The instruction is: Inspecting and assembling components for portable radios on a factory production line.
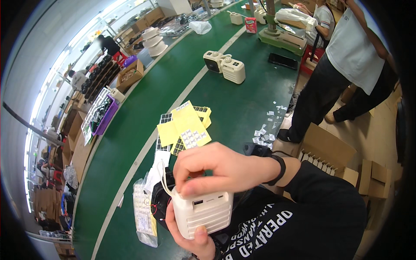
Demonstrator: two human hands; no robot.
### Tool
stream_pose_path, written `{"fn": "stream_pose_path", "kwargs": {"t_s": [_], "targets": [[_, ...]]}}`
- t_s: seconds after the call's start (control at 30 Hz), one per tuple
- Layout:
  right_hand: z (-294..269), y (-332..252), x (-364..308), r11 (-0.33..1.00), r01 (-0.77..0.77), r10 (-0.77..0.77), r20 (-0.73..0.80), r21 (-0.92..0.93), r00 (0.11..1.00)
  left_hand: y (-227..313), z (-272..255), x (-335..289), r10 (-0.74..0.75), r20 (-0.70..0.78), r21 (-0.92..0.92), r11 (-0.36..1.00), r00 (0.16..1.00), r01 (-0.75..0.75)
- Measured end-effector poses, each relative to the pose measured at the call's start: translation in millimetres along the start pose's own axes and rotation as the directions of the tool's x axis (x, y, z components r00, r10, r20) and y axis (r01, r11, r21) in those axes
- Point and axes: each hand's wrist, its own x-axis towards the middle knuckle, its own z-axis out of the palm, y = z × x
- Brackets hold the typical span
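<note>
Close in front of me, my left hand [197,248] grips a cream-coloured power bank [208,219] from below, thumb on its ribbed face and fingers round its side. Small ports show along the upper part of that face, and a cream cord loop [165,178] rises from one corner. Over the top of the power bank, my right hand [216,167] is closed, fingertips pressed down on it. Whatever lies under those fingertips is hidden. Yellow sticker sheets [186,121] lie on the green table just beyond my hands, with a clear bag of white stickers [144,214] beside the power bank.
Two similar cream devices [233,70] stand farther along the green table [143,112]. Beyond them are a black phone [283,61], a red box [251,25] and a green press stand [284,40]. Paper scraps [262,136] lie near the right edge. A person stands at right beside open cartons [325,145].
</note>
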Motion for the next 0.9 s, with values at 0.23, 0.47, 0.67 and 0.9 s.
{"fn": "stream_pose_path", "kwargs": {"t_s": [0.23, 0.47, 0.67, 0.9], "targets": [[24.9, 0.0, -17.0, 0.91, 0.115, -0.175, -0.116, -0.398, 0.978, -7.9, 7.4, 1.7, 0.071, -0.113, -0.019, 0.997, 0.991, -0.073], [19.6, 6.1, -19.3, 0.971, 0.063, -0.104, -0.175, -0.229, 0.979, -10.0, 4.5, 3.4, 0.112, -0.107, 0.034, 0.994, 0.988, -0.109], [26.2, 6.5, -31.9, 0.863, -0.332, 0.351, 0.019, 0.38, 0.936, -7.4, 4.3, 10.3, -0.081, -0.136, -0.211, 0.976, 0.987, 0.051], [27.1, -0.1, -45.0, 0.899, -0.319, 0.347, -0.042, 0.301, 0.937, 13.8, -13.7, 32.7, -0.048, 0.167, -0.265, 0.96, 0.985, 0.092]]}}
